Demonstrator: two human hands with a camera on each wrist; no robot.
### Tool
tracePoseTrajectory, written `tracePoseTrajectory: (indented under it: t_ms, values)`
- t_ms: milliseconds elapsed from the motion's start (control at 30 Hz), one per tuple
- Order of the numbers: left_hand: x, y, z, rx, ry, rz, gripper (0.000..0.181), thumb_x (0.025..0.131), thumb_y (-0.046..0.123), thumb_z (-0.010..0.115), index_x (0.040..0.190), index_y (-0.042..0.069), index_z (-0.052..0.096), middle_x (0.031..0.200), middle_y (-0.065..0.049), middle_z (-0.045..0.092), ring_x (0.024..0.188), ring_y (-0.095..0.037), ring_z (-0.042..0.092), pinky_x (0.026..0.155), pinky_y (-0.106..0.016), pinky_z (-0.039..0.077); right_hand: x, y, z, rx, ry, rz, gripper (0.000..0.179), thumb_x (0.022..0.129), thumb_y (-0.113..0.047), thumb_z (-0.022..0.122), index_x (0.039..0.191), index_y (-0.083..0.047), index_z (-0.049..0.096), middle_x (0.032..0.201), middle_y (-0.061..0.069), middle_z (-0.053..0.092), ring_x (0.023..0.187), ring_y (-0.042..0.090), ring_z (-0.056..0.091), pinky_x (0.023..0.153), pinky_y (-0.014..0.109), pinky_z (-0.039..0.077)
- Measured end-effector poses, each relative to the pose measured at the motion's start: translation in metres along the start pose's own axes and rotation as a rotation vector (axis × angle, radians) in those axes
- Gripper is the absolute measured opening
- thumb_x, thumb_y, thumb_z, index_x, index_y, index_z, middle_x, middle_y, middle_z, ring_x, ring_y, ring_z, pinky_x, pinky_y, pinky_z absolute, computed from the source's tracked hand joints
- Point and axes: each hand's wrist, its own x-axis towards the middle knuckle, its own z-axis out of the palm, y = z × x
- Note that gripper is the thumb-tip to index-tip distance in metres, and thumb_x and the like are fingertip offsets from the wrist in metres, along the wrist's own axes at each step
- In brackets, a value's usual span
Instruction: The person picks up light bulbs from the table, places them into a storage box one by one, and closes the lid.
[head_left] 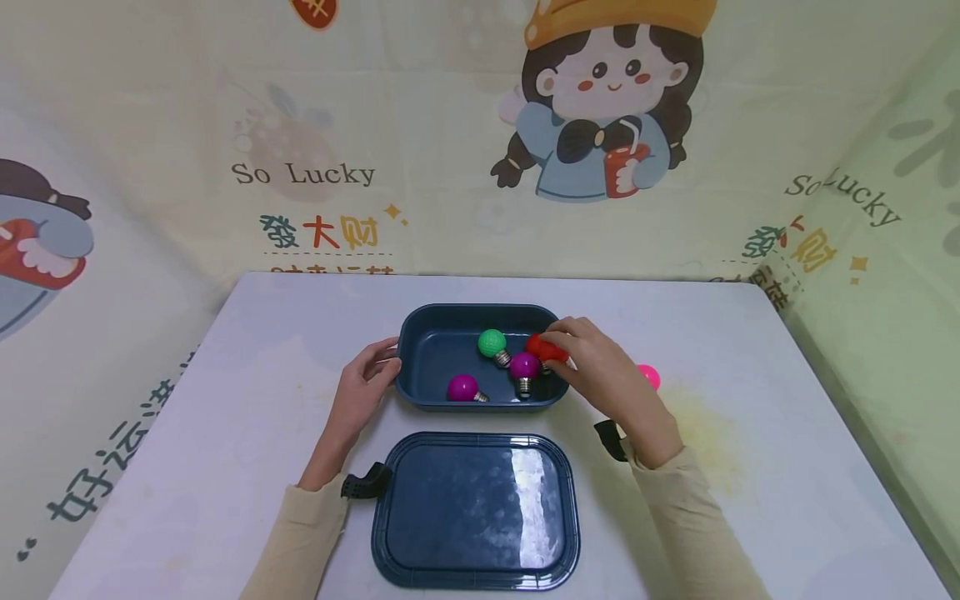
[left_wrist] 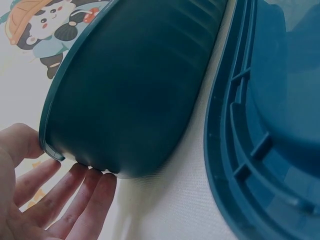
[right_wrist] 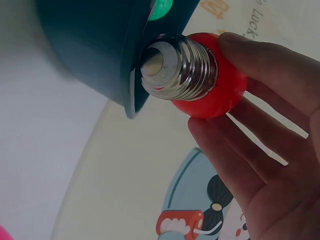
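Observation:
My right hand (head_left: 603, 367) pinches a red light bulb (right_wrist: 215, 85) by its round globe, thumb on one side and fingers on the other. Its silver screw base points toward the box rim in the right wrist view. The bulb is at the right end of a dark blue box (head_left: 427, 358). Inside lie a green textured bulb (head_left: 491, 342), a purple bulb (head_left: 524, 365) standing out beside the red, and another purple bulb (head_left: 462, 387) near the front wall. At the box's left end, my left hand (head_left: 365, 383) rests its fingertips (left_wrist: 106, 185) against the outer wall, thumb by the rim.
A dark blue lid (head_left: 472, 508) lies flat on the white table (head_left: 225, 467) in front of the box. Partly hidden behind my right wrist is a round pink object (head_left: 649, 377). A printed cloth (head_left: 435, 167) hangs behind the table.

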Motion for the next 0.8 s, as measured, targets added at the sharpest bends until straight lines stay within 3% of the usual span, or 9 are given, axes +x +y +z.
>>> tracePoseTrajectory:
  t_ms: [467,800]
  values:
    - [0.000,0.000,-0.001,0.004,0.001,0.006,0.043,0.102,0.015,0.055,0.143,0.003,0.050,0.135,-0.022,0.057,0.123,-0.034,0.057,0.084,-0.009,0.047,0.008,-0.012,0.014,0.022,-0.019,-0.026,0.042,0.079,-0.012,0.084,0.119,-0.004,0.070,0.118,0.012,0.064,0.111,0.027,0.060,0.084,0.039,0.059]
    - [0.001,0.000,0.000,0.005,0.004,0.001,0.043,0.102,0.014,0.055,0.143,0.002,0.050,0.135,-0.022,0.057,0.124,-0.034,0.057,0.084,-0.009,0.048,0.015,-0.018,0.024,0.041,0.006,-0.094,0.041,0.078,-0.011,0.085,0.115,-0.005,0.071,0.113,0.010,0.065,0.106,0.024,0.060,0.082,0.037,0.059]
